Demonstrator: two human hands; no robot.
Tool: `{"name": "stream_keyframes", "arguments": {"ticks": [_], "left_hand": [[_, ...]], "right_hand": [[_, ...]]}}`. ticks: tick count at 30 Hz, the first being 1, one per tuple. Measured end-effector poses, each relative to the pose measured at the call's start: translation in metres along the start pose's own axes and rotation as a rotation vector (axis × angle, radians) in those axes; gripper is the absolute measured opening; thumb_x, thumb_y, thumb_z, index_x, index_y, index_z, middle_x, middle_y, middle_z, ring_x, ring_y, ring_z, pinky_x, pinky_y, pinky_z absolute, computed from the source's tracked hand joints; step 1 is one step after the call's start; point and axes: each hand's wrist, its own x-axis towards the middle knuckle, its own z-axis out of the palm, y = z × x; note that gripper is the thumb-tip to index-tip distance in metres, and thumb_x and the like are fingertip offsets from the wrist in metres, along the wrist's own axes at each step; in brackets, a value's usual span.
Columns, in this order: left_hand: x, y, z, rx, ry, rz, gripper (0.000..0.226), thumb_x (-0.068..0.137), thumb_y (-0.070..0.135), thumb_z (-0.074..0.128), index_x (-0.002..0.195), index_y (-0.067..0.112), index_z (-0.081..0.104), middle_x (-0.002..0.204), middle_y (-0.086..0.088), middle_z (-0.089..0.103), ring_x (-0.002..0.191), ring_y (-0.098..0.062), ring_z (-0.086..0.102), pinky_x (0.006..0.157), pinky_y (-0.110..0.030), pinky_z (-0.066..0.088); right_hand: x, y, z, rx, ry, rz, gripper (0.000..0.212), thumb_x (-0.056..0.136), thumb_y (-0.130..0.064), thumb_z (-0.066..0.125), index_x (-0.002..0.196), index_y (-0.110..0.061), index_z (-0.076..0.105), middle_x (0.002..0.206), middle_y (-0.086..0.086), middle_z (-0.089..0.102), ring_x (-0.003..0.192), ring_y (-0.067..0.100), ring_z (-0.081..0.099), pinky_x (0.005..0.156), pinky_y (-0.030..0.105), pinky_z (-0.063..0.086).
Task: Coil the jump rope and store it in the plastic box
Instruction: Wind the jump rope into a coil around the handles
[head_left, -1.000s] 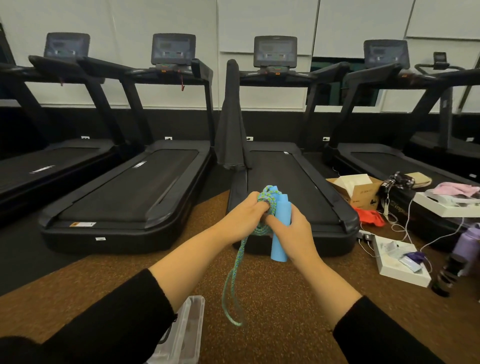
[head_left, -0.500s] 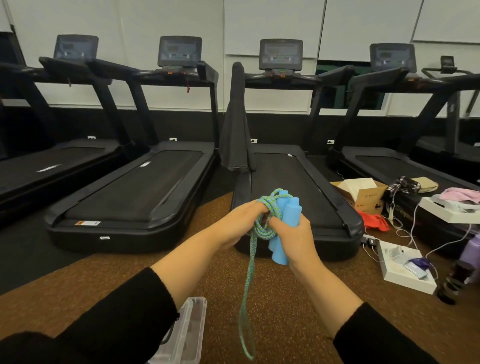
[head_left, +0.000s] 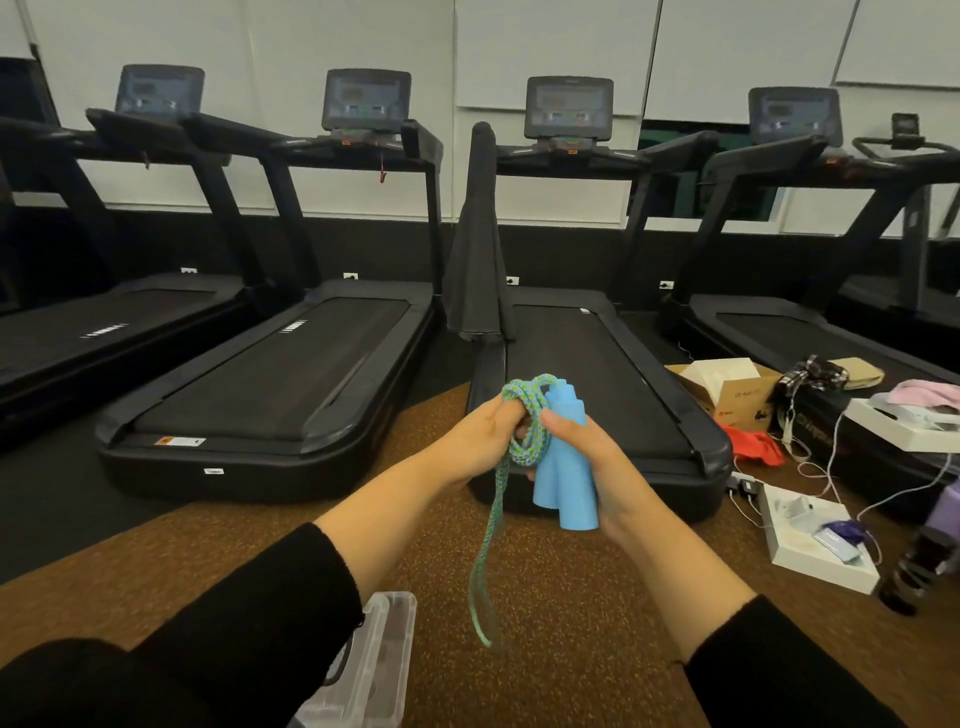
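Item: treadmills (head_left: 270, 374), black, stood in a row along the far wall. Item: plastic box (head_left: 382, 660), clear, lay on the brown floor at the bottom of the view, partly hidden under the black left sleeve (head_left: 234, 639). Item: dark cloth (head_left: 475, 260), hung draped over a treadmill rail, behind the hands. Item: left hand (head_left: 483, 436), raised mid-view, its fingers curled into the coils of the jump rope (head_left: 527, 423). The rope was a green-and-blue braided cord bunched between both hands. One long loop hung down toward the floor, to the right of the box and apart from it. Item: blue handles (head_left: 563, 483), two, upright and side by side. Item: right hand (head_left: 602, 467), wrapped round them, thumb over the cord at the front. Item: cardboard box (head_left: 737, 395), open, on the floor at right. Item: red cloth (head_left: 756, 448), beside it. Item: white tray (head_left: 821, 556), with cables trailing nearby. Item: dark bottle (head_left: 914, 566), upright near the right edge.
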Motion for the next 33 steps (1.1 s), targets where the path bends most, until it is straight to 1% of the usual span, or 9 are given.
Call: {"name": "stream_keyframes", "arguments": {"ticks": [3, 8, 14, 18, 21, 23, 26, 31, 33], "left_hand": [[0.0, -0.002, -0.001, 0.096, 0.01, 0.036, 0.036, 0.102, 0.024, 0.028, 0.069, 0.022, 0.041, 0.063, 0.011, 0.041, 0.051, 0.006, 0.041, 0.054, -0.01, 0.035], [-0.002, -0.004, -0.003, 0.173, -0.081, 0.03, 0.033, 0.103, 0.026, 0.026, 0.08, 0.011, 0.044, 0.069, 0.005, 0.042, 0.063, -0.005, 0.038, 0.065, -0.022, 0.034], [-0.004, 0.0, 0.0, 0.191, -0.104, 0.008, 0.039, 0.102, 0.017, 0.025, 0.066, 0.016, 0.038, 0.066, 0.003, 0.039, 0.052, 0.003, 0.038, 0.053, -0.008, 0.033], [-0.006, -0.001, -0.001, 0.235, -0.107, 0.006, 0.037, 0.102, 0.02, 0.026, 0.072, 0.011, 0.046, 0.073, 0.0, 0.046, 0.066, -0.004, 0.041, 0.065, -0.014, 0.035], [-0.003, -0.006, -0.001, 0.222, -0.056, -0.015, 0.044, 0.1, 0.029, 0.026, 0.092, -0.002, 0.056, 0.09, -0.01, 0.057, 0.082, -0.012, 0.049, 0.078, -0.027, 0.039], [-0.002, -0.009, 0.001, 0.148, -0.001, -0.049, 0.038, 0.098, 0.029, 0.028, 0.086, 0.006, 0.056, 0.085, -0.008, 0.056, 0.081, -0.015, 0.049, 0.077, -0.033, 0.039], [-0.002, -0.01, 0.006, 0.08, 0.08, -0.096, 0.035, 0.097, 0.023, 0.03, 0.064, 0.019, 0.041, 0.063, 0.004, 0.046, 0.062, -0.011, 0.041, 0.065, -0.031, 0.033], [-0.002, -0.008, 0.013, 0.168, 0.088, -0.122, 0.038, 0.097, 0.018, 0.032, 0.059, 0.019, 0.038, 0.059, 0.002, 0.043, 0.057, -0.013, 0.037, 0.06, -0.031, 0.03], [-0.001, -0.008, 0.015, 0.255, 0.137, -0.101, 0.041, 0.095, 0.017, 0.034, 0.054, 0.018, 0.037, 0.055, 0.002, 0.043, 0.055, -0.015, 0.037, 0.06, -0.032, 0.029]], "right_hand": [[0.003, -0.006, -0.007, 0.061, -0.123, 0.071, 0.044, 0.065, -0.036, 0.072, 0.102, -0.015, 0.063, 0.09, 0.005, 0.064, 0.08, 0.02, 0.06, 0.071, 0.034, 0.053], [0.008, -0.012, -0.013, 0.015, -0.197, 0.113, 0.04, 0.061, -0.027, 0.079, 0.095, -0.013, 0.065, 0.082, 0.005, 0.064, 0.069, 0.012, 0.064, 0.06, 0.028, 0.054], [0.005, -0.004, -0.02, 0.06, -0.214, 0.107, 0.07, 0.022, -0.043, 0.094, 0.08, -0.013, 0.071, 0.067, 0.001, 0.071, 0.055, 0.011, 0.065, 0.051, 0.025, 0.055], [0.003, 0.003, -0.023, 0.127, -0.276, 0.09, 0.08, 0.026, -0.042, 0.095, 0.093, -0.009, 0.065, 0.076, 0.005, 0.069, 0.062, 0.012, 0.066, 0.057, 0.026, 0.056], [0.001, 0.008, -0.026, 0.195, -0.372, 0.071, 0.088, 0.036, -0.036, 0.095, 0.111, -0.009, 0.058, 0.093, 0.005, 0.068, 0.079, 0.016, 0.066, 0.069, 0.03, 0.058], [-0.003, 0.012, -0.024, 0.205, -0.406, 0.057, 0.089, 0.04, -0.026, 0.095, 0.118, -0.011, 0.055, 0.099, 0.005, 0.067, 0.085, 0.018, 0.065, 0.074, 0.032, 0.058], [-0.008, 0.023, -0.018, 0.171, -0.307, 0.022, 0.091, 0.034, -0.024, 0.096, 0.116, -0.014, 0.055, 0.092, 0.004, 0.069, 0.081, 0.015, 0.068, 0.071, 0.03, 0.058], [-0.013, 0.032, -0.011, 0.179, -0.16, 0.02, 0.085, 0.03, -0.039, 0.095, 0.105, -0.018, 0.061, 0.09, 0.004, 0.069, 0.078, 0.014, 0.068, 0.072, 0.031, 0.056], [-0.015, 0.028, -0.008, 0.243, -0.131, 0.043, 0.074, 0.032, -0.038, 0.094, 0.097, -0.019, 0.065, 0.082, 0.004, 0.071, 0.069, 0.013, 0.069, 0.065, 0.03, 0.058]]}}
